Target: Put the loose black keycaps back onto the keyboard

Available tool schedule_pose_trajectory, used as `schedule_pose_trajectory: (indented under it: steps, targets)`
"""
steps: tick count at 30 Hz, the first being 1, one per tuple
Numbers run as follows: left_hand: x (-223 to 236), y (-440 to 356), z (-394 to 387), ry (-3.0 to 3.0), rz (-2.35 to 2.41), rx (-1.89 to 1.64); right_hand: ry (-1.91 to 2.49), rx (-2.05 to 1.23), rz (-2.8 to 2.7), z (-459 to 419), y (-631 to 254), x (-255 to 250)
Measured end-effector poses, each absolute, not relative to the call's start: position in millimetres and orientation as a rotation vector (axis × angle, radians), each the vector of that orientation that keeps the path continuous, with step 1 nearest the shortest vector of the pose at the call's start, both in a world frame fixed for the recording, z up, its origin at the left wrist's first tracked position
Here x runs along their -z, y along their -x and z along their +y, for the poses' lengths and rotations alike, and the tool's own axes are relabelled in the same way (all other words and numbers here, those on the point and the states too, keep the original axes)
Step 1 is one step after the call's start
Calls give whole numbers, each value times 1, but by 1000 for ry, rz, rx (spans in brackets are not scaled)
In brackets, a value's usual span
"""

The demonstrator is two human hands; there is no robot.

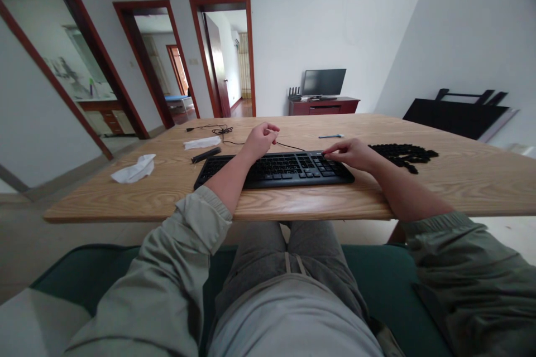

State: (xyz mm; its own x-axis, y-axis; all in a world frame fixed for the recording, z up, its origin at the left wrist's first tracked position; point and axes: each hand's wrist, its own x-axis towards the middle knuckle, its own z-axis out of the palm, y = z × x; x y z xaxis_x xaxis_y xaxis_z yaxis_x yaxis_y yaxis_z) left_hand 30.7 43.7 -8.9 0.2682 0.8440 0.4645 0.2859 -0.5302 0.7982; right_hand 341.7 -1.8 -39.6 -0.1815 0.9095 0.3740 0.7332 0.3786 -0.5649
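A black keyboard (288, 170) lies near the table's front edge, its cable running off behind it. My left hand (262, 140) hovers over its middle with fingers curled together; anything between them is too small or hidden to tell. The fingertips of my right hand (349, 153) are pinched at the keyboard's upper right corner, above the number pad. What they grip, if anything, cannot be made out. To the right lies a pile of small black pieces (402, 153) that look like loose keycaps.
Left of the keyboard lie a dark brush-like strip (206, 155), a folded white tissue (202, 143) and a crumpled one (134, 169). A coiled cable (221, 130) sits behind them. A thin blue toothbrush-like tool (330, 136) lies farther back on the wooden table (125, 203).
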Motion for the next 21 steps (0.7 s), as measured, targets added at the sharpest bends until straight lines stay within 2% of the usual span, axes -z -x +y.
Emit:
schedule_pose_trajectory:
  steps: [8,21]
  targets:
    - [7,-34,34,-2075,967,-1171,1482,-482,-2018,-6,-333,41]
    - [9,-34,35,-2157,950,-1137,1482,-115,-2235,-17,-325,36]
